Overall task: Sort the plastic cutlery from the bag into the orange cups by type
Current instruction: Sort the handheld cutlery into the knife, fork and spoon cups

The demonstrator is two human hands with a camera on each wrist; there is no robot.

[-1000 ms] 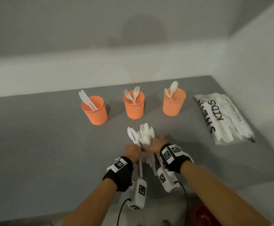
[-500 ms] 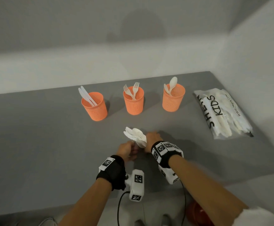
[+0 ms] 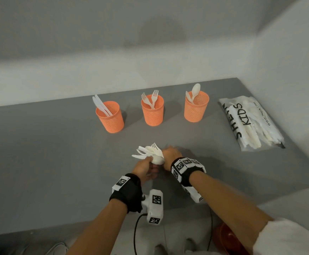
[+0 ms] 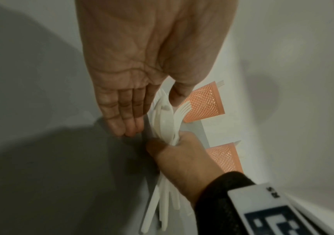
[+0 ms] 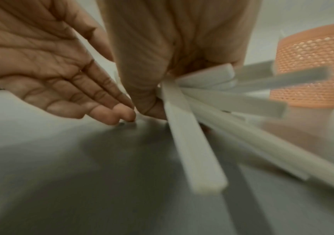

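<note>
Three orange mesh cups stand in a row on the grey table: the left cup (image 3: 110, 119) has knives, the middle cup (image 3: 152, 113) forks, the right cup (image 3: 196, 109) spoons. A clear printed bag (image 3: 249, 124) with more white cutlery lies at the far right. My right hand (image 3: 171, 155) (image 4: 182, 152) (image 5: 146, 63) grips a mixed bundle of white cutlery (image 3: 150, 153) (image 4: 166, 120) by its stems; the handles (image 5: 192, 143) fan out below the fist. My left hand (image 3: 144, 167) (image 4: 140, 109) (image 5: 61, 71) has straight fingers beside the heads, thumb touching them.
Walls run close behind the cups and along the bag's right side. The table's front edge (image 3: 95, 223) passes under my forearms. A red object (image 3: 227, 240) sits below that edge. Bare grey tabletop (image 3: 49, 153) spreads to the left of my hands.
The bundle has tipped from upright to leaning left, its heads now fanned toward the left. Both hands have stayed together in front of the middle cup.
</note>
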